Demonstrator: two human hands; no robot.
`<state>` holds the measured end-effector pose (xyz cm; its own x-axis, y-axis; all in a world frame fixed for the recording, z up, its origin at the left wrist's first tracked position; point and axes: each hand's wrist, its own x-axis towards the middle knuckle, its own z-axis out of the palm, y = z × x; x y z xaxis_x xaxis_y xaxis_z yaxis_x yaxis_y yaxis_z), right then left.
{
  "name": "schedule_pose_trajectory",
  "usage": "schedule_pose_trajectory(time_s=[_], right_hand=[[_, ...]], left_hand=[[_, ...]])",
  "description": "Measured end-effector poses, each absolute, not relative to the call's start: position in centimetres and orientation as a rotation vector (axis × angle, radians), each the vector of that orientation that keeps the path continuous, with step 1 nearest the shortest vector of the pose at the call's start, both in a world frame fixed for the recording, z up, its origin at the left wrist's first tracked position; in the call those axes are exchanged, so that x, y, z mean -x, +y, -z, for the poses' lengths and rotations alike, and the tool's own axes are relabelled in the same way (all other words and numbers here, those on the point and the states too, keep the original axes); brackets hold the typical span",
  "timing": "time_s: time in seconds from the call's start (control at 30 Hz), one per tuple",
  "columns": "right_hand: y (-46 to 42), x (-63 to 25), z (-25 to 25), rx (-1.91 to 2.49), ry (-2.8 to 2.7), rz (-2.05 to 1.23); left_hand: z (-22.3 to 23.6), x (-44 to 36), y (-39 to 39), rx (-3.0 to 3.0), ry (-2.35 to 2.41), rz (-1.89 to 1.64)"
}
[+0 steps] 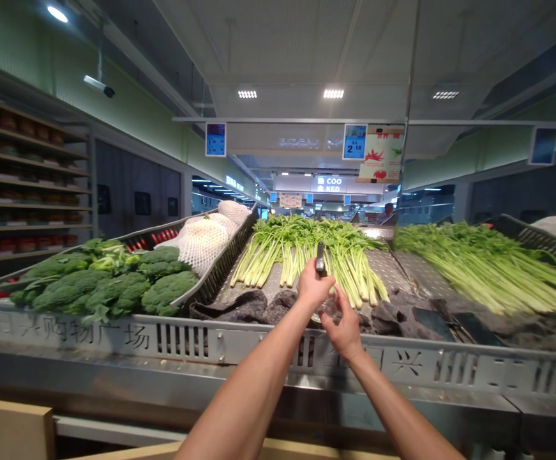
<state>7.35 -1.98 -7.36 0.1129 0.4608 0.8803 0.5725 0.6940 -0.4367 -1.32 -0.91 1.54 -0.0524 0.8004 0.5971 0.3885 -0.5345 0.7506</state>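
Note:
My left hand (314,285) is closed around a small dark tool with a black upright end (320,257); its exact kind does not show. Close beside it on the right, my right hand (343,322) has its thumb and fingers apart and slightly curled, with nothing plainly held. A small shiny item by its thumb is too unclear to name. Beyond both hands, bunches of celery (301,255) lie side by side on a textured metal shelf (268,292), stalk ends toward me. Crumpled dark cloth (244,308) runs along the front of the shelf.
To the left, broccoli (115,287) and net-wrapped produce (205,239) fill a dark crate (215,271). A grey slotted rail (186,338) edges the display front. A mirror panel (488,211) at right reflects the celery. Price signs (355,142) hang above.

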Motion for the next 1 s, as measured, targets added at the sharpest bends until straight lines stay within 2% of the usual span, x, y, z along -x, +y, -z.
schedule_pose_trajectory(time_s=[0.53,1.0], right_hand=[[-1.6,-5.3,7.7,0.929,-1.645,-0.072],[-2.3,-5.2,6.7,0.992,-1.622,-0.147]], left_hand=[[0.8,3.9,0.9,-1.822,1.412,-1.659],[0.5,3.6,0.5,-1.877,1.459,-1.674]])
